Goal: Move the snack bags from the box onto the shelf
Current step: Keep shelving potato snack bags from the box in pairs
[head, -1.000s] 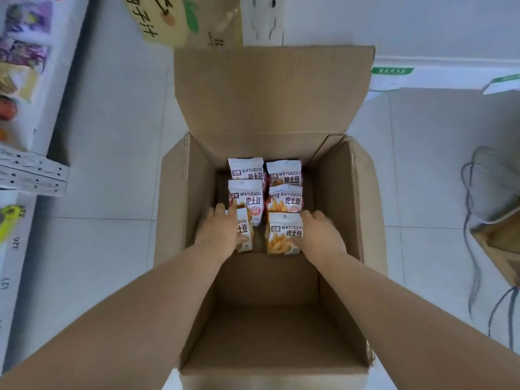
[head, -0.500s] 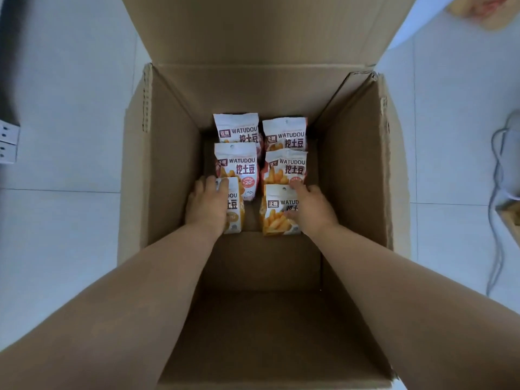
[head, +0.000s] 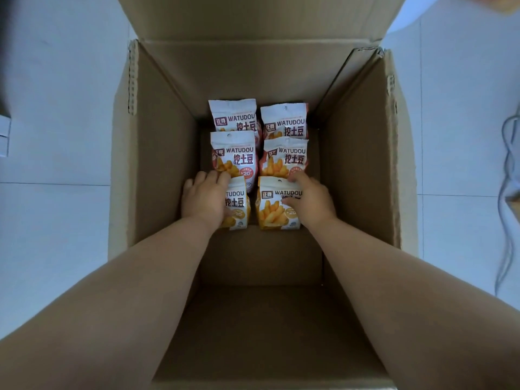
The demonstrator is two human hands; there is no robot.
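Note:
An open cardboard box (head: pixel 157 153) stands on the floor with several white and orange WATUDOU snack bags in two columns at its far end. My left hand (head: pixel 204 199) lies on the nearest left bag (head: pixel 238 206), fingers curled over its top edge. My right hand (head: pixel 311 201) grips the nearest right bag (head: pixel 273 209) at its upper right corner, thumb on the front. Behind them sit two middle bags (head: pixel 235 156) and two far bags (head: pixel 284 122). The shelf is not in view.
Pale floor tiles (head: pixel 56 108) surround the box. The box's far flap (head: pixel 253 15) stands up. A grey cable (head: pixel 509 164) runs along the right edge. A white object's corner (head: pixel 4 133) shows at the left edge.
The camera has moved closer over the box, so the shelf at left left the view. Both hands have closed tighter on the two nearest bags.

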